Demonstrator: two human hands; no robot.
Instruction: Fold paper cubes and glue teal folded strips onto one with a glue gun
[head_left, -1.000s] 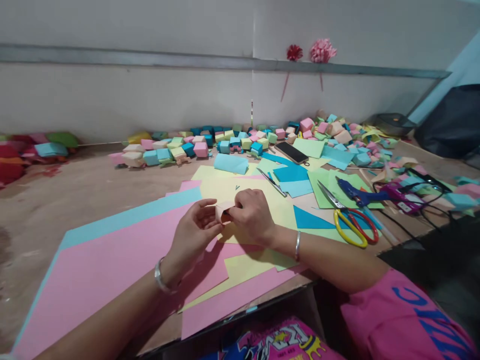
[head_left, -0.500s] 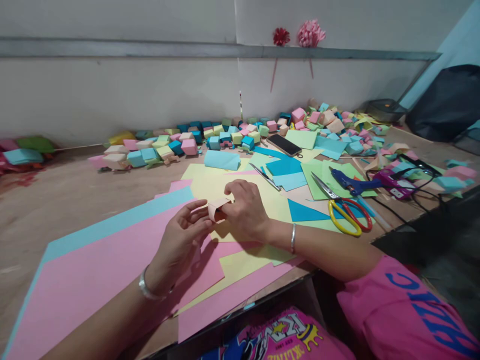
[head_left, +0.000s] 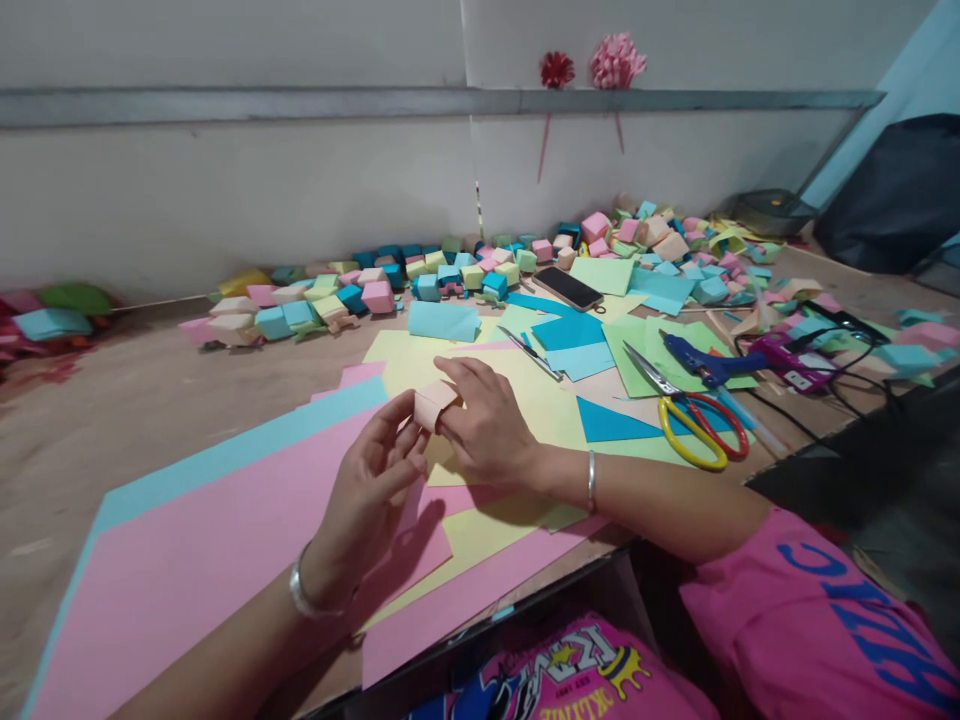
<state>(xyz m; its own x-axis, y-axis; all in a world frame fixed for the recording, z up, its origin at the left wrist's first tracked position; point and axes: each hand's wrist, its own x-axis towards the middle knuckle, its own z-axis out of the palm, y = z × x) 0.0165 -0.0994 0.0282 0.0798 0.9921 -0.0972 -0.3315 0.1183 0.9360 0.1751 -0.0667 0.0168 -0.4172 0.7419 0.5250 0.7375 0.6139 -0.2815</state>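
A small peach paper box [head_left: 434,403], its folded faces showing, is held up between my two hands above the yellow sheet [head_left: 544,410]. My left hand [head_left: 381,465] has its fingertips at the box's left side, the fingers curled and the thumb apart below. From the right, my right hand [head_left: 487,420] grips the box, with some fingers tucked into or behind its open side; their tips are hidden. Beneath my left forearm lies a large pink sheet [head_left: 225,560] edged by a light blue one.
Scissors [head_left: 694,430] with yellow and red handles and a blue glue gun [head_left: 705,362] with cables lie at right. A pointed metal tool [head_left: 529,352] and a phone [head_left: 568,288] sit farther back. Many small paper cubes [head_left: 377,297] line the wall.
The peach box has turned, so its closed faces now show instead of its open side. My right hand's fingers have straightened around it. The camera view has shifted slightly.
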